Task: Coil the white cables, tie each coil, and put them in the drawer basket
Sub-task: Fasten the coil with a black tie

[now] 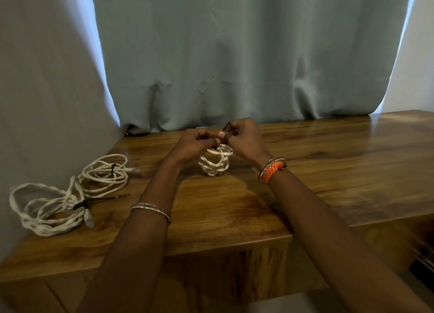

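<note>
Three white cable coils are out on the wooden tabletop, and none of them carries any brand, label or writing you could read. Both your hands are up over the small coil in the middle, which stands on edge on the wood. Your left hand has its fingers curled in, pinching at the top of that coil, and your right hand is curled the same way, fingers pinching a thin dark tie that sticks up just above the loops. The two hands are practically touching each other.

Off to your left, well apart from that, the other two coils lie flat and overlap a bit: the rear coil with a dark tie round it, and the near coil, also banded, with a clear plug at its end. A pale curtain hangs behind the tabletop.
</note>
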### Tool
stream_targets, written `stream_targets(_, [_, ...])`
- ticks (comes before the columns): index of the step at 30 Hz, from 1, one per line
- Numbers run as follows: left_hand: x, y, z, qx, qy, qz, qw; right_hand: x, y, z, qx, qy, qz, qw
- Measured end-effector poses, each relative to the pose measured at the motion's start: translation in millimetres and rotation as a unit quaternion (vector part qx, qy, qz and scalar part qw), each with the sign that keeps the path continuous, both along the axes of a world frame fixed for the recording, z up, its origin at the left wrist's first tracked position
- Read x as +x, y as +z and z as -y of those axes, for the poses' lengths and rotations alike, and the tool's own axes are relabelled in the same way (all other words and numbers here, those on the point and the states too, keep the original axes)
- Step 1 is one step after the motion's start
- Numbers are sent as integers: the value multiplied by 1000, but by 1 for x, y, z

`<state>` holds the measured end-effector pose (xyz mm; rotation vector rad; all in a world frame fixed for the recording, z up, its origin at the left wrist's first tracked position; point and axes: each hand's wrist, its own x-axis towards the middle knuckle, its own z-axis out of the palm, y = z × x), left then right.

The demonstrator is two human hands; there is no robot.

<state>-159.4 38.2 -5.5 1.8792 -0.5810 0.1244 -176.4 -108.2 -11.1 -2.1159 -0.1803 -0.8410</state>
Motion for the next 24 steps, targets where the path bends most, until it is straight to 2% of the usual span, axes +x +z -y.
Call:
stream_targets(3, [-1, 1, 0, -17, 5, -16, 1000, 0, 0, 0, -20, 9, -2, 1000])
stream_targets(8, [-2, 2, 6, -54, 24, -55, 997, -4, 1, -4, 10, 44, 10, 999])
stream_targets(12, [-5, 4, 12, -95, 43, -96, 990, -9, 1, -10, -38, 14, 43, 998])
stream_targets(17, [-8, 5, 15, -80, 54, -119, 988, -12, 0, -13, -81, -25, 63, 994])
stream_targets(24, [-12, 8, 26, -112, 55, -137, 983, -17, 3, -11, -40, -59, 81, 994])
